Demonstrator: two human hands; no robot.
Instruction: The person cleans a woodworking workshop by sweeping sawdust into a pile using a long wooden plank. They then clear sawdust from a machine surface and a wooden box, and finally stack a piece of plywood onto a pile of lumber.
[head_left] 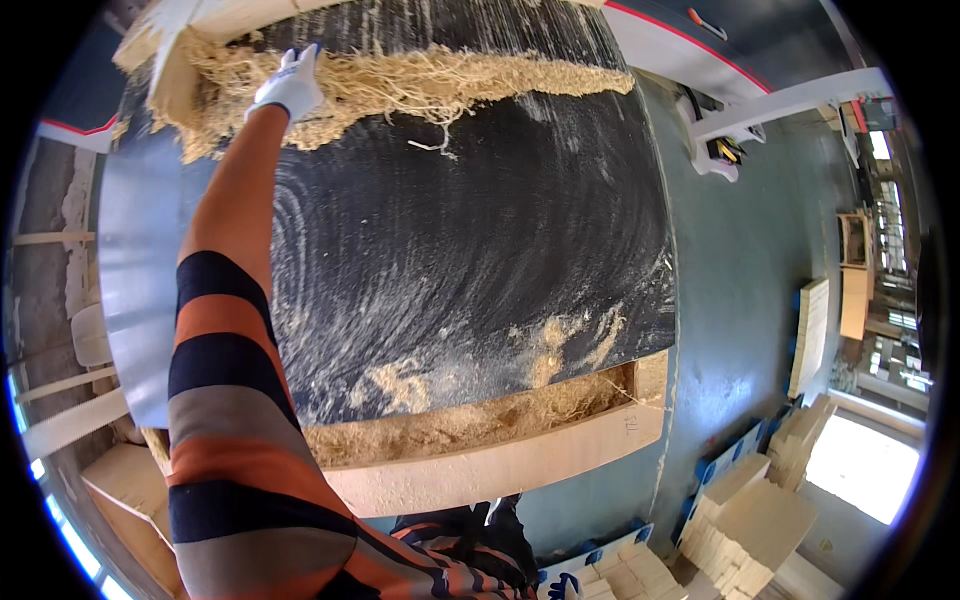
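My left hand (290,88), in a white glove with blue fingertips, reaches to the far left of a dust-streaked black surface (470,220). Its fingers look apart, and it rests at a long heap of wood shavings (410,88) with stringy strands. Beside the hand, a pale wooden piece (177,80) stands at the far left corner. Along the near edge runs a wooden trough (500,465) with sawdust inside. At the bottom edge, a small blue-and-white patch (565,588) looks like part of my right glove; its fingers cannot be made out.
Stacked pale wood blocks (755,530) stand on the floor at lower right, with more blocks (625,578) at the bottom. A white stand (715,150) is on the green floor (735,270) at right. A pale board (808,338) is farther right. A wooden box (125,490) sits lower left.
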